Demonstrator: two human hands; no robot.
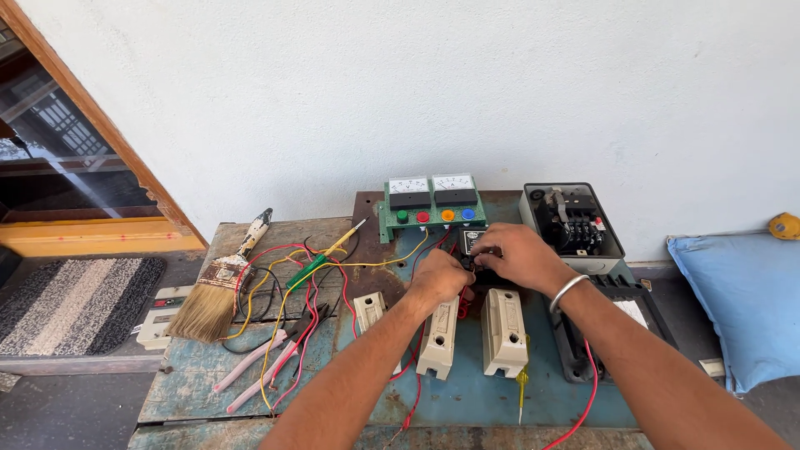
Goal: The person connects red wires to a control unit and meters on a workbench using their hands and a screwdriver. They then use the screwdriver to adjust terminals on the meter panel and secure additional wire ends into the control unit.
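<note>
My left hand (440,277) and my right hand (518,255) meet over a small black electrical part (473,265) in the middle of a worn blue wooden table (192,375). Both hands pinch it, and red wires (463,303) run out from under them. A silver bangle (568,290) sits on my right wrist. Just behind the hands stands a green panel (432,213) with two white meters and coloured push buttons. Two cream switch boxes (503,332) lie in front of the hands.
A tangle of red, yellow and black wires (292,292), a green-handled screwdriver (320,262), a paintbrush (218,287) and pink-handled pliers (258,371) lie at left. An open grey starter box (572,222) stands at the back right. A blue cushion (742,300) and a striped mat (75,304) flank the table.
</note>
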